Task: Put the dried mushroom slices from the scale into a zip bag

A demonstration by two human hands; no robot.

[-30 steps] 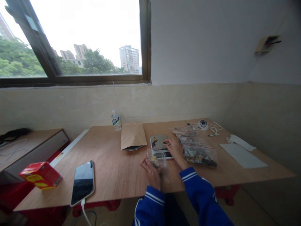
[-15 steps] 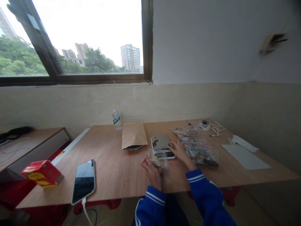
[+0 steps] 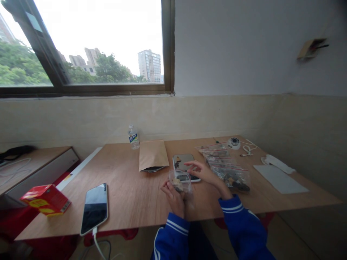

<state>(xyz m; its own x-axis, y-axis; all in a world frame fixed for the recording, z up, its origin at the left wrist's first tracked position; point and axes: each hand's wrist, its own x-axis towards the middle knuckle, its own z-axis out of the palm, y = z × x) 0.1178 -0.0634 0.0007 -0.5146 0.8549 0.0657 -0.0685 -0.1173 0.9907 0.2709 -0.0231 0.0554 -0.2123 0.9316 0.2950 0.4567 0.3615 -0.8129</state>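
Window (image 3: 108, 43) glares white; wall (image 3: 230, 50) dim; far corners dark, stretched.

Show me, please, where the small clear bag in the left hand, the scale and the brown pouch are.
Small clear bag (image 3: 185, 186): head view, on its see-through plastic side.
Scale (image 3: 185, 159): head view, on its shiny top plate.
Brown pouch (image 3: 154, 155): head view, on its upper face.

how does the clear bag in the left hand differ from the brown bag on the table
The clear bag shows pieces inside; the brown bag is opaque. The clear bag looks smaller than the brown bag. The left hand holds the clear bag; the brown bag lies on the table. Both are bags.
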